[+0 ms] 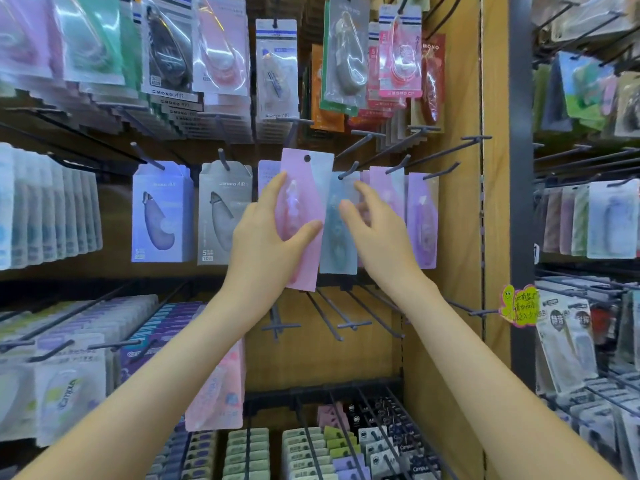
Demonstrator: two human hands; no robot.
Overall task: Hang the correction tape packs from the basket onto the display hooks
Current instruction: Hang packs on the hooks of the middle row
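My left hand [268,233] grips a pink correction tape pack [304,188] by its lower half, thumb across the front, and holds it upright before the middle row of hooks. The hole at the pack's top is level with the hook tips. My right hand [374,230] hovers just to the right, fingers spread and loosely curled, in front of a grey-blue pack [341,251] that hangs on a hook [348,169]. More pink and purple packs [420,220] hang further right. The basket is out of view.
Blue and grey boxed tapes [162,213] hang at the left of the same row. Bare hooks [446,150] jut out at the upper right, and others [332,317] below my hands. A wooden upright [464,220] closes the bay; another rack stands at the right.
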